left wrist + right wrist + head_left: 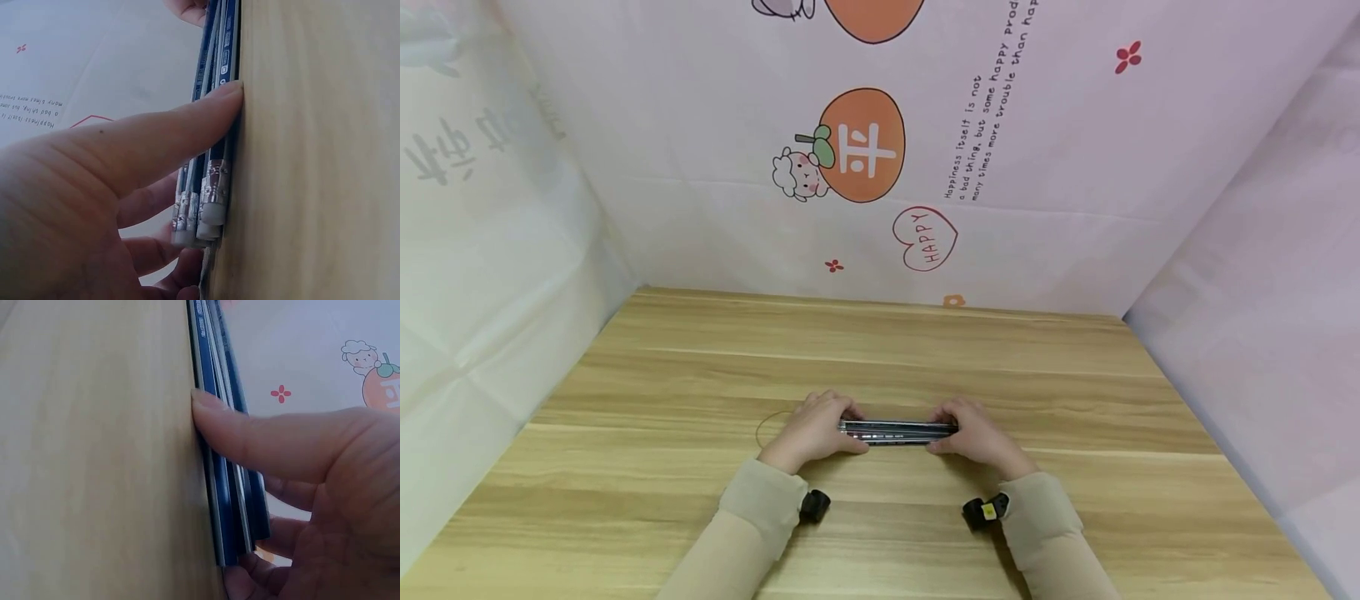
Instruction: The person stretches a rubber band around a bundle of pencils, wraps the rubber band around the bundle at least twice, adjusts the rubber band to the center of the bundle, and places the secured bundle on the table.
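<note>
A bundle of dark blue pencils (898,431) lies crosswise low over the table. My left hand (816,429) grips its left end, where silver ferrules and white erasers (214,212) show at slightly uneven lengths. The left thumb presses across the near side, with fingers behind. My right hand (973,435) grips the other end in the same way; in the right wrist view the unsharpened pencil ends (230,555) stick out past the thumb at different lengths. A thin tan loop, like a rubber band (760,425), lies beside the left hand, partly hidden by it.
The wood-grain table (880,358) spreads around both hands. Behind it hangs a pale printed cloth (700,225), and similar cloth walls rise at the left and right. Small black cameras (814,506) sit on both wrists.
</note>
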`<state>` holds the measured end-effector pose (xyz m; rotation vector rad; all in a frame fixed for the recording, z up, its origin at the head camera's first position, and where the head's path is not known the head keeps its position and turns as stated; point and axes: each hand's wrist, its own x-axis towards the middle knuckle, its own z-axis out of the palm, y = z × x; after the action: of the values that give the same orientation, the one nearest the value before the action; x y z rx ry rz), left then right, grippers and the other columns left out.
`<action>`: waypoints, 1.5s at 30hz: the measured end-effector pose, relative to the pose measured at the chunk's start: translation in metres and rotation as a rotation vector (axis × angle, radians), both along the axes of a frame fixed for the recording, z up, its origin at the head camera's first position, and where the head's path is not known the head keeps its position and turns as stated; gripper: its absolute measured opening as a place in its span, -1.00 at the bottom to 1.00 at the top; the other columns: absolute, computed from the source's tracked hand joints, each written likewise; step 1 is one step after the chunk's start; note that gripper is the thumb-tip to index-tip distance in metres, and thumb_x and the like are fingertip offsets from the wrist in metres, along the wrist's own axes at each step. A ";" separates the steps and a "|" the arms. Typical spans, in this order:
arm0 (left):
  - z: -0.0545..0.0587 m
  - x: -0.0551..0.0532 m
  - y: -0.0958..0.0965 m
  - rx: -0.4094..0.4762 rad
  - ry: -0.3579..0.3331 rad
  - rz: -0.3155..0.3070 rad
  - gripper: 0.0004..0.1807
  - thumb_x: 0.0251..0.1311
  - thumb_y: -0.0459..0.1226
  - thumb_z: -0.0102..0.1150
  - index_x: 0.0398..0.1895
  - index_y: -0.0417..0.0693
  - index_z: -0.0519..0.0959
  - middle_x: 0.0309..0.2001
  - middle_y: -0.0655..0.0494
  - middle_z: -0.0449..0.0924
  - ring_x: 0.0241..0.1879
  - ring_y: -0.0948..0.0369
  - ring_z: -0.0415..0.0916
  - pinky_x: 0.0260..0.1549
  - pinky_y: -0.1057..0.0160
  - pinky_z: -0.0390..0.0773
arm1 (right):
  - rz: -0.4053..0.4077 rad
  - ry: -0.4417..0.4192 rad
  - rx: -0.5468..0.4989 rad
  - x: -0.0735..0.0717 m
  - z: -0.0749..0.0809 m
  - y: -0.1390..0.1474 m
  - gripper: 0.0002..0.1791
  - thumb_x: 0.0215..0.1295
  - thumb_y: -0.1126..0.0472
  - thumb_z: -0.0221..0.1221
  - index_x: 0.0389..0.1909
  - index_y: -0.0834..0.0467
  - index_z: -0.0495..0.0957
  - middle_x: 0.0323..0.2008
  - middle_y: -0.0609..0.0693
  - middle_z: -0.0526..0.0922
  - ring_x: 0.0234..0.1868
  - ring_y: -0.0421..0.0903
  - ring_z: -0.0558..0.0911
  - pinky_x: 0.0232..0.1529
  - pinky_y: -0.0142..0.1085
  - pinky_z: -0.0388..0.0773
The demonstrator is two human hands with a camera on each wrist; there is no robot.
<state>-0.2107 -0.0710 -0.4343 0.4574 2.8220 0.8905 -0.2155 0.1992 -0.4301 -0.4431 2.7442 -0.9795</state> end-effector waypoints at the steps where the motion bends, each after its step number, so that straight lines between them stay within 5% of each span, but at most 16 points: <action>1: 0.000 0.000 0.000 0.000 -0.002 -0.001 -0.51 -0.05 0.00 0.53 -0.03 0.09 0.64 0.03 0.12 0.57 0.09 0.04 0.39 0.20 -0.08 0.35 | 0.004 0.004 0.000 0.000 0.000 0.000 -0.69 0.00 0.21 0.48 -0.22 0.15 0.64 -0.28 -0.03 0.53 -0.12 -0.04 0.38 -0.07 -0.19 0.30; 9: -0.001 -0.001 0.002 0.000 0.016 -0.029 -0.71 0.05 -0.03 0.47 -0.21 0.11 0.67 -0.04 0.15 0.65 0.06 0.03 0.45 0.11 -0.08 0.41 | 0.026 0.025 0.035 0.001 0.002 -0.002 -0.75 0.10 0.20 0.43 -0.21 0.17 0.65 -0.23 -0.02 0.62 -0.17 -0.11 0.47 -0.07 -0.19 0.42; 15: -0.002 -0.002 0.004 -0.043 0.038 -0.091 -0.71 0.14 -0.04 0.39 -0.10 0.10 0.72 0.00 0.11 0.70 0.06 0.01 0.52 0.08 -0.09 0.44 | 0.015 0.006 0.054 0.004 0.005 -0.005 -0.84 0.13 0.24 0.40 -0.28 0.15 0.65 -0.23 -0.03 0.64 -0.18 -0.10 0.50 -0.06 -0.16 0.46; 22: 0.001 0.001 0.005 -0.128 0.034 -0.112 -0.47 0.21 0.03 0.31 0.12 -0.11 0.62 0.13 -0.02 0.61 0.10 -0.04 0.41 0.09 -0.11 0.41 | -0.017 0.024 0.249 0.006 0.007 -0.010 -0.54 0.26 0.09 0.32 0.04 0.33 0.58 0.06 0.24 0.60 0.13 0.19 0.53 0.21 0.10 0.45; 26: 0.001 0.002 0.003 -0.118 0.020 -0.112 -0.45 0.24 0.03 0.28 0.16 -0.14 0.59 0.18 -0.05 0.59 0.14 -0.04 0.39 0.16 -0.11 0.39 | -0.026 -0.005 0.247 0.007 0.006 -0.008 -0.47 0.28 0.03 0.30 0.10 0.35 0.56 0.12 0.27 0.54 0.19 0.23 0.46 0.22 0.13 0.42; 35: 0.004 -0.007 -0.004 0.101 -0.072 -0.136 -0.81 0.24 -0.14 0.32 -0.23 -0.06 0.65 -0.41 0.18 0.61 -0.47 0.28 0.43 -0.40 0.25 0.49 | -0.003 -0.196 -0.143 -0.001 0.004 0.006 -0.73 0.31 0.08 0.30 -0.25 0.21 0.51 -0.51 -0.02 0.51 -0.53 -0.15 0.43 -0.45 -0.32 0.44; 45: 0.011 -0.008 -0.013 0.329 -0.211 -0.013 -0.75 0.08 -0.17 0.46 -0.26 -0.08 0.64 -0.56 0.17 0.51 -0.64 0.29 0.37 -0.60 0.34 0.42 | -0.021 -0.390 -0.497 -0.004 0.002 0.009 -0.67 0.27 0.18 0.33 -0.15 0.31 0.47 -0.38 0.01 0.57 -0.53 -0.19 0.60 -0.45 -0.36 0.65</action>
<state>-0.2189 -0.0843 -0.4238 0.3925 2.4875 1.3227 -0.2199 0.2082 -0.4280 -0.2555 2.1546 -1.5693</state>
